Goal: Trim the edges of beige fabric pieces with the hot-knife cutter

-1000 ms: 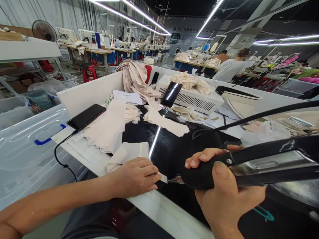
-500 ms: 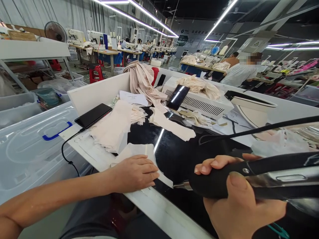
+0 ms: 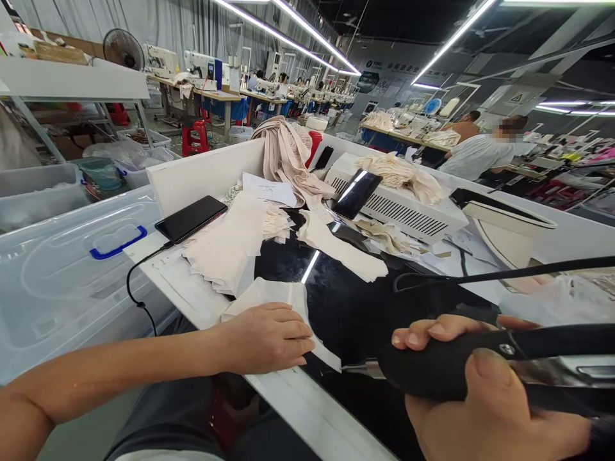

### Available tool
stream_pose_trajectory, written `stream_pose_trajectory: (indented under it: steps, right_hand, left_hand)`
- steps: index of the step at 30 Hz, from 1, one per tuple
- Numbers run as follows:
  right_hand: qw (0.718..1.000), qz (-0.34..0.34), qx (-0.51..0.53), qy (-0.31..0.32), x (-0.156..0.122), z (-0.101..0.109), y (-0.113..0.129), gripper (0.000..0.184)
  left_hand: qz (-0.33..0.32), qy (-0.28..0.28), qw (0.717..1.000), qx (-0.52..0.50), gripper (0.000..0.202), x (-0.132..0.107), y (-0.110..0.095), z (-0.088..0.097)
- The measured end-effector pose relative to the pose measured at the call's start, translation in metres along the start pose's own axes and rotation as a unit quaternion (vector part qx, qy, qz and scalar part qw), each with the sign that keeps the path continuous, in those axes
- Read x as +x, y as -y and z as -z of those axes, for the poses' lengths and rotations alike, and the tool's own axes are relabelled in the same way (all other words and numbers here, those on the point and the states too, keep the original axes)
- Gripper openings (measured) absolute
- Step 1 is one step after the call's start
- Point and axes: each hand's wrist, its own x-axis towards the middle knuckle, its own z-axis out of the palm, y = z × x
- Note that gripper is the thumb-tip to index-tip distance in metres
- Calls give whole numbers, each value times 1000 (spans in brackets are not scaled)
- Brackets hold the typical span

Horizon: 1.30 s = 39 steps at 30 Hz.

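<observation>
My left hand (image 3: 271,338) lies flat, fingers stretched out, pressing a pale cream fabric piece (image 3: 298,293) against the glossy black work surface (image 3: 346,307). My right hand (image 3: 485,384) is wrapped round a black-handled tool (image 3: 427,366) with a metal body and a narrow metal tip (image 3: 362,369). That tip points left and meets the fabric's near right corner, or lies right beside it. Beyond my left hand rests a stack of similar cream pieces (image 3: 230,240). A further cream strip (image 3: 343,246) lies loose on the black surface.
A phone (image 3: 192,219) on a cable lies at the table's left edge; another phone (image 3: 358,192) leans on a white vented box (image 3: 398,198). Draped fabric (image 3: 283,153), scraps and a visor (image 3: 504,224) lie behind. A black cable (image 3: 509,274) crosses at right. A co-worker (image 3: 485,153) sits beyond.
The whole view has shifted, so the scene appears slightly lower and farther right. My left hand still presses the fabric, and the tool's tip stays at its corner.
</observation>
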Motion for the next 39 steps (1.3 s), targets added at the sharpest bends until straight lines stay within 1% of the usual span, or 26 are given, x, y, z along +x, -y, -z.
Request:
stream_pose_trajectory:
  steps: [3,5,9,12,14,18,25,31,35,39]
  right_hand:
    - [998,44,8,-53,-1,-13,-8,46]
    - [996,58,21,-66,-1,-23,-12,48]
    - [996,67,39,-35,0,-40,-15,46]
    - [996,69,48,-22,-1,-46,-13,48]
    - [996,68,51,-22,-2,-46,-12,48]
    - [997,64,44,-18,-5,-45,-8,47]
    - [998,37,28,-42,-5,-47,-1,45]
    - [995,18,19,-99,-3,-43,6,48]
    - [995,15,17,-93,-3,-42,3,50]
    - [996,31,10,-79,-3,-44,1,48]
  left_hand:
    - [4,3,1000,-2,15,0,0,-1]
    - [6,1,1000,-7,16,0,0,0]
    - [6,-19,1000,-11,19,1,-2,1]
    - [3,-36,999,-13,20,4,-5,3]
    - [2,-45,999,-14,18,6,-8,3]
    - [1,-44,999,-20,15,8,-11,6]
    - [3,-41,999,-19,18,7,-11,8]
    - [8,-29,999,-22,17,4,-7,4]
    - [10,-27,999,-19,21,3,-6,2]
    - [10,-37,999,-19,22,2,-5,0]
